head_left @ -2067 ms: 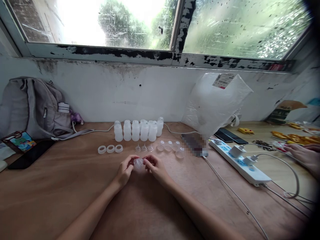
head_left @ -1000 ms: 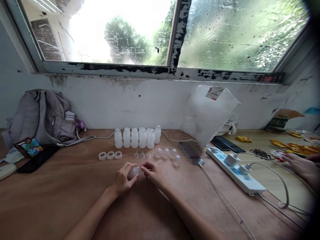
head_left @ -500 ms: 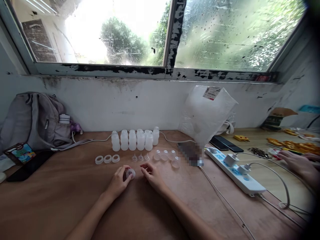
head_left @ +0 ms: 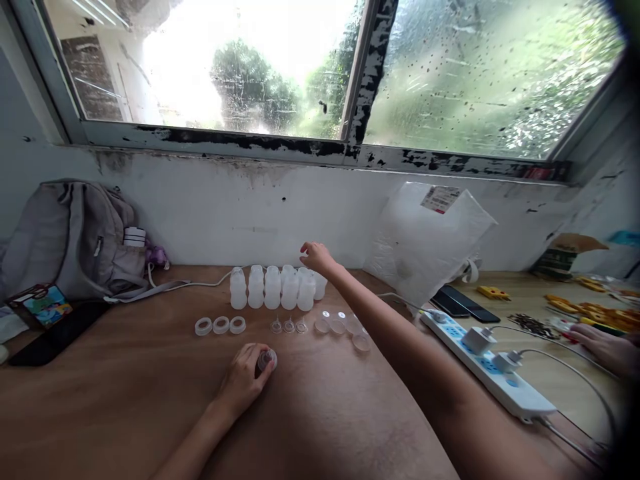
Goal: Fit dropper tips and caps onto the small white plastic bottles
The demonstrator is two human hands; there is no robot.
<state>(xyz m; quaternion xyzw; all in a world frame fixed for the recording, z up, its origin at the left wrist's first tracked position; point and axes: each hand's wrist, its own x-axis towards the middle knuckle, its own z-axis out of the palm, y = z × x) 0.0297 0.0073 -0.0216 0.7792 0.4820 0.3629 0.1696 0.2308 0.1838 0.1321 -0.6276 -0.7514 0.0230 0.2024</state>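
Left grip (head_left: 245, 373) on one clear piece (head_left: 269, 359) near three rings (head_left: 221, 331), three teats (head_left: 289, 327)

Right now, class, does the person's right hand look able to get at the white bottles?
Probably yes: the right hand appears near the tops of the bottles, toward their right end, with no object visible in its grasp and nothing seen blocking it. Whether it touches one is unclear.

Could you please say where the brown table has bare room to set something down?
The brown table looks bare between the left hand and right forearm, and left of that hand, below the white rings. It is crowded at the back, where bottles stand together, with rings and clear caps before them.
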